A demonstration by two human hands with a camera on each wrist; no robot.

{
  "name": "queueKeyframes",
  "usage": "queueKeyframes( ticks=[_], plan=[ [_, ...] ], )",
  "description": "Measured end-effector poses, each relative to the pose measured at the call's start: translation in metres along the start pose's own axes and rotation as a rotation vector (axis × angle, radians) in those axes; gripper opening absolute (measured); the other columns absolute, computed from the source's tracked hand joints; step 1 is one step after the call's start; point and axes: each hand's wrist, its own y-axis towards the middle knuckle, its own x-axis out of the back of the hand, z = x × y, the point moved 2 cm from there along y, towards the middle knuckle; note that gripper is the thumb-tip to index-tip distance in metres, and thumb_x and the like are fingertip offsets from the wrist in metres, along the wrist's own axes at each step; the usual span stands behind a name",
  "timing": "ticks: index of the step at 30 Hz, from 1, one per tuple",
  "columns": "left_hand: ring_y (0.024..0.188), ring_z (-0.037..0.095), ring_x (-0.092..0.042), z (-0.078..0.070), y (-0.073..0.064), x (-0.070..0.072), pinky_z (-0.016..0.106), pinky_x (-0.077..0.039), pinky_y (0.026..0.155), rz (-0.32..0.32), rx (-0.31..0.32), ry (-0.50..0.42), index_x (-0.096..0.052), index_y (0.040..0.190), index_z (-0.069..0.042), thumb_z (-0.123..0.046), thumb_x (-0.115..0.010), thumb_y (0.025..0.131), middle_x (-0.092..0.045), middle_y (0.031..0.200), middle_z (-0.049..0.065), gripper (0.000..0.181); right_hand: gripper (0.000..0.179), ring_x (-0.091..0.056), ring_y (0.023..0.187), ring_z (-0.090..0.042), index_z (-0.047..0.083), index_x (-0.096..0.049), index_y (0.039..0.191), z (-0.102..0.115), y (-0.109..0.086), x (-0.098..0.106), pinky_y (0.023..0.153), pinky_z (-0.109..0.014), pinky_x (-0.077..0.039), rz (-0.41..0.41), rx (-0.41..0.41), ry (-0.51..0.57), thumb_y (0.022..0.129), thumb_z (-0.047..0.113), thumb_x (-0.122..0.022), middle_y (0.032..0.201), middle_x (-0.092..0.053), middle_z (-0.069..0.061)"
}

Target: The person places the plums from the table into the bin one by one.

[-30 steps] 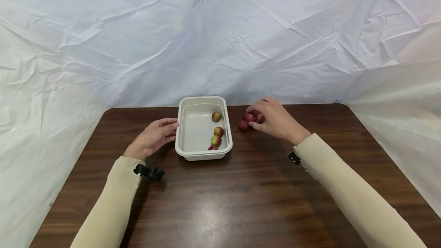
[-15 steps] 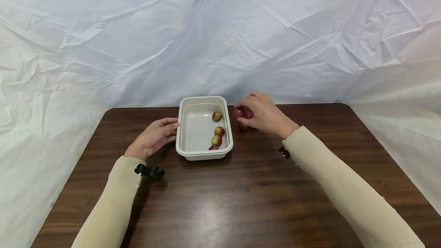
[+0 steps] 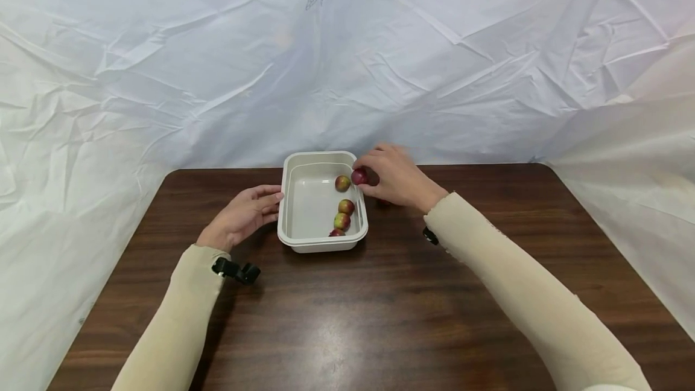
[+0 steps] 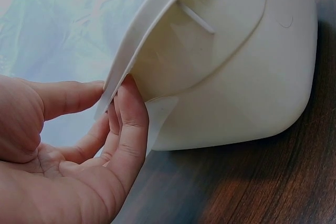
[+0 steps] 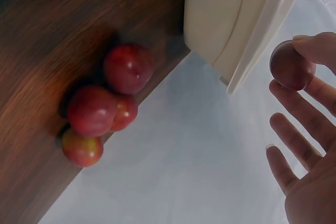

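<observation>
My left hand (image 3: 241, 215) pinches the left rim of an off-white plastic tub (image 3: 308, 241); in the left wrist view, the thumb presses one face of the rim (image 4: 122, 59) and the fingers sit under it. Between right thumb and fingertips I hold a dark red plum (image 5: 290, 66), raised at the tub's right rim in the head view. The right hand (image 3: 395, 176) is over that edge, its other fingers spread. Inside the tub, several red-and-yellow plums (image 3: 342, 221) lie along the right side.
Several more plums (image 5: 92, 111) cluster on the dark wooden table (image 3: 336, 318), right of the tub, mostly hidden behind the right hand in the head view. A white sheet (image 3: 347, 65) hangs right behind the table's back edge.
My right hand has picked up a plum from the cluster and moved it left to the tub's right rim. The left hand and tub stay in place.
</observation>
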Motion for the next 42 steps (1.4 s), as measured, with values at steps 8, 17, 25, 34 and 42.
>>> queueKeyframes(
  ticks=[8,17,25,34,42],
  plan=[
    [0.116,0.022,-0.058,0.0,0.0,0.0,0.029,-0.054,0.093,0.01,-0.003,0.011,-0.034,0.143,-0.001,-0.021,-0.053,0.1,-0.047,0.137,0.017,0.051,0.031,-0.048,0.103,-0.021,0.021,-0.066,0.113,0.009,0.013,-0.008,0.093,-0.045,-0.04,0.04,0.016,-0.004,0.084,0.033,-0.071,0.11,-0.068,0.002],
    [0.116,0.022,-0.058,0.001,-0.001,0.0,0.028,-0.054,0.092,0.003,0.0,0.004,-0.034,0.143,-0.001,-0.02,-0.053,0.1,-0.046,0.138,0.017,0.051,0.031,-0.046,0.105,-0.019,0.022,-0.065,0.114,0.016,0.025,-0.021,0.099,-0.045,-0.036,0.118,-0.006,-0.029,0.085,0.034,-0.071,0.115,-0.067,0.005],
    [0.118,0.024,-0.056,0.0,-0.002,-0.001,0.029,-0.053,0.093,0.001,-0.001,0.009,-0.034,0.143,-0.001,-0.02,-0.051,0.101,-0.045,0.139,0.018,0.05,0.028,-0.045,0.107,-0.02,0.022,-0.067,0.108,0.013,0.032,-0.033,0.1,-0.047,-0.035,0.136,-0.03,-0.033,0.084,0.033,-0.072,0.111,-0.067,0.005],
    [0.117,0.024,-0.057,0.0,-0.001,-0.001,0.029,-0.053,0.093,0.0,-0.004,0.01,-0.034,0.143,-0.001,-0.021,-0.052,0.101,-0.046,0.138,0.018,0.05,0.023,-0.044,0.113,-0.025,0.021,-0.07,0.104,0.016,0.036,-0.039,0.103,-0.054,-0.028,0.165,-0.059,-0.089,0.084,0.032,-0.073,0.108,-0.065,0.0],
    [0.116,0.024,-0.057,0.001,0.0,-0.002,0.028,-0.054,0.091,-0.006,0.0,0.006,-0.034,0.144,-0.001,-0.022,-0.053,0.1,-0.046,0.138,0.018,0.052,0.028,-0.039,0.12,-0.025,0.022,-0.071,0.107,0.018,0.036,-0.043,0.101,-0.056,-0.023,0.196,-0.078,-0.098,0.083,0.035,-0.075,0.112,-0.065,0.002]
  ],
)
